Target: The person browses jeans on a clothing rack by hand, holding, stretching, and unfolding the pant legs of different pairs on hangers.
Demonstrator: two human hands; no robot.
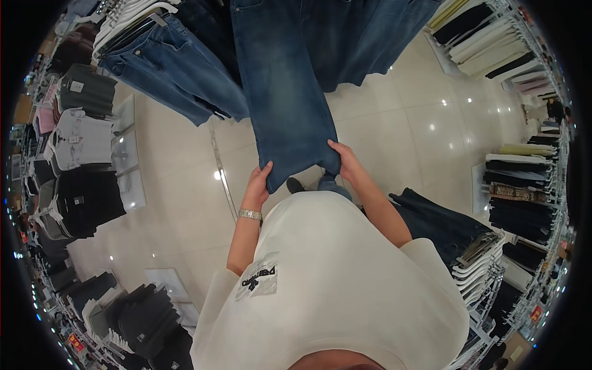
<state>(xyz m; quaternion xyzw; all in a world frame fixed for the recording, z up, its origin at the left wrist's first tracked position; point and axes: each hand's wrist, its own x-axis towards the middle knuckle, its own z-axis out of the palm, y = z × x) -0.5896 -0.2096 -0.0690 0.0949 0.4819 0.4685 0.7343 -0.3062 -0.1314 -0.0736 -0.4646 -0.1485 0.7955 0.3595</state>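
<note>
Blue denim jeans [283,92], pinched near one leg's lower end by both your hands.
The jeans run from the top centre of the frame down to its middle, where your left hand [258,185] is closed on the left corner of the leg end, thumb on top, and your right hand [346,161] is closed on the right edge, slightly higher in the frame; a silvery watch [250,214] circles your left wrist. Your off-white shirt [357,265] fills the lower centre, and a dark shoe [295,184] shows just beyond it. Lighter jeans [179,68] hang at upper left, dark jeans [431,222] spread at lower right beside white hangers [472,277], and a pale top [83,139] hangs at far left, above the glossy floor [179,160].
</note>
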